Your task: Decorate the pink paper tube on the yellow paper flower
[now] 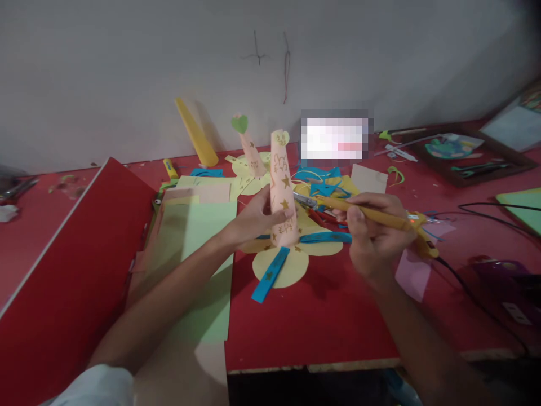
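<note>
An upright pale pink paper tube [282, 175], with gold stars and line drawings on it, stands on a flower-shaped yellow paper base [281, 270]. Blue paper strips [270, 276] with gold stars spread out from the tube's foot. My left hand [260, 217] is wrapped round the tube's lower part. In my right hand [376, 231] is a long yellow pen-like stick [363, 211], its tip pointing left, towards the tube and apart from it. Scissors [305, 198] lie behind that tip. A second pink tube [252, 155] with a green heart stands behind.
A yellow glue gun [425, 239] with a black cord lies right of my right hand. Green paper sheets [198, 254] and an open red folder [80, 270] are at left. Blue paper scraps [323, 183], a yellow cone [196, 135] and a dark tray [469, 179] sit farther back.
</note>
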{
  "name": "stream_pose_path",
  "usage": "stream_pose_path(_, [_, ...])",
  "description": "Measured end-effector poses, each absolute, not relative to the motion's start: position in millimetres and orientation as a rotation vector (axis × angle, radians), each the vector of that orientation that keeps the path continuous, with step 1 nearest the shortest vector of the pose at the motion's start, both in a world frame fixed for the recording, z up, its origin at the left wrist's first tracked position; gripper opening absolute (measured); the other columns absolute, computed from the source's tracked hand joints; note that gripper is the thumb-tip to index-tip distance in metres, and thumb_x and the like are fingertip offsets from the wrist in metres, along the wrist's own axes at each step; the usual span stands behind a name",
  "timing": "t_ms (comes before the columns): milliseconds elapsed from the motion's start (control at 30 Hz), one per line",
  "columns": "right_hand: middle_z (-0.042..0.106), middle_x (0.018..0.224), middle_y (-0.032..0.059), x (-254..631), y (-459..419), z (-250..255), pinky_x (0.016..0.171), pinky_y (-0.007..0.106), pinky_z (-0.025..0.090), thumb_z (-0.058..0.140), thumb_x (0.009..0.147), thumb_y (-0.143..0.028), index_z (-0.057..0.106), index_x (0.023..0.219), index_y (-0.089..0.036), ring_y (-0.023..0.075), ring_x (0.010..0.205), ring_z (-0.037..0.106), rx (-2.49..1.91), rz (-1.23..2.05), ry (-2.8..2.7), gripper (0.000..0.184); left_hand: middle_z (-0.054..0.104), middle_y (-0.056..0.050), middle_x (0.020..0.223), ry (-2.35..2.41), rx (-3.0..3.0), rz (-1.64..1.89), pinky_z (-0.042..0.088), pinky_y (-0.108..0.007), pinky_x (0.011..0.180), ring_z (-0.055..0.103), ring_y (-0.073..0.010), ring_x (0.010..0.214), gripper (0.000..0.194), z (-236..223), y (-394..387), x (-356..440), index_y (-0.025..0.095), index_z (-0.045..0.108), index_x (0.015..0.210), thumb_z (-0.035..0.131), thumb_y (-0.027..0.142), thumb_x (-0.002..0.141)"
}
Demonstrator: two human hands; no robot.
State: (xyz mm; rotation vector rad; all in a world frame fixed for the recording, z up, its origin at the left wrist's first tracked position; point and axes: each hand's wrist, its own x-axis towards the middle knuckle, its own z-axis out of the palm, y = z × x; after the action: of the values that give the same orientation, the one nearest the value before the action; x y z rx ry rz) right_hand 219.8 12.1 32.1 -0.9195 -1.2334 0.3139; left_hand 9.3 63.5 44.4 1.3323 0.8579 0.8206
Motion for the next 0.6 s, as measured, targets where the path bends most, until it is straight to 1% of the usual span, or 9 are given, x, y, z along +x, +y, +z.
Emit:
stream_pose_path(100, [0.067, 0.093, 0.0022, 220, 13, 31, 0.065, 0.032, 0.064, 0.07, 0.094, -0.029, 0.07, 0.098, -0.022, 0.0148, 0.068, 0.071, -0.924, 0.328, -1.255, 0.008, 0.07, -0.011, 0.114, 0.862, 1.236, 0.832, 0.054, -0.04, 0.091, 0.068, -0.0276, 0.109, 0.053, 39, 64, 9, 0.02, 0.057, 0.123, 0.074, 0.056, 0.088])
stream_pose_path(167, [0.067, 0.092, 0.0023, 220, 13, 30, 0.064, 0.032, 0.064, 0.071, 0.094, -0.03, 0.07, 0.097, -0.022, 0.0143, 0.068, 0.07, -0.931, 0.301, -1.268, 0.009, 0.071, -0.01, 0.113, 0.865, 1.151, 0.812, 0.054, -0.04, 0.091, 0.069, -0.0267, 0.108, 0.052, 39, 64, 8, 0.021, 0.058, 0.126, 0.069, 0.059, 0.091])
stream_pose_path(300, [0.066, 0.09, 0.0019, 220, 13, 31, 0.061, 0.032, 0.062, 0.071, 0.094, -0.03, 0.07, 0.096, -0.022, 0.0147, 0.067, 0.07, -0.942, 0.284, -1.23, 0.009, 0.071, -0.009, 0.106, 0.857, 1.045, 0.828, 0.055, -0.04, 0.09, 0.07, -0.0261, 0.103, 0.051, 43, 64, 9, 0.022, 0.059, 0.124, 0.069, 0.059, 0.091])
stream_pose_path(400, [0.065, 0.09, 0.0022, 220, 13, 33, 0.06, 0.032, 0.06, 0.071, 0.094, -0.031, 0.07, 0.097, -0.022, 0.015, 0.066, 0.069, -0.95, 0.282, -1.179, 0.01, 0.069, -0.008, 0.097, 0.833, 1.028, 0.89, 0.056, -0.04, 0.083, 0.07, -0.0257, 0.093, 0.056, 46, 61, 12, 0.021, 0.059, 0.12, 0.066, 0.067, 0.089])
stream_pose_path(433, [0.065, 0.09, 0.0024, 220, 13, 34, 0.06, 0.032, 0.06, 0.071, 0.094, -0.032, 0.07, 0.097, -0.022, 0.0152, 0.067, 0.069, -0.952, 0.275, -1.17, 0.01, 0.067, -0.006, 0.094, 0.829, 1.042, 0.912, 0.056, -0.039, 0.08, 0.07, -0.025, 0.09, 0.059, 47, 60, 13, 0.022, 0.058, 0.12, 0.067, 0.069, 0.087])
stream_pose_path(500, [0.065, 0.089, 0.0025, 220, 13, 35, 0.061, 0.033, 0.061, 0.071, 0.094, -0.032, 0.07, 0.097, -0.022, 0.0161, 0.069, 0.07, -0.953, 0.268, -1.163, 0.011, 0.064, -0.003, 0.09, 0.846, 1.115, 0.936, 0.055, -0.037, 0.074, 0.068, -0.0225, 0.083, 0.065, 49, 56, 17, 0.022, 0.055, 0.122, 0.075, 0.068, 0.08])
stream_pose_path(600, [0.064, 0.088, 0.0015, 220, 14, 36, 0.062, 0.033, 0.061, 0.07, 0.094, -0.031, 0.069, 0.098, -0.022, 0.0164, 0.07, 0.07, -0.946, 0.265, -1.151, 0.01, 0.062, -0.001, 0.089, 0.908, 1.253, 0.94, 0.052, -0.032, 0.07, 0.064, -0.0186, 0.08, 0.069, 53, 50, 20, 0.022, 0.053, 0.122, 0.089, 0.053, 0.071])
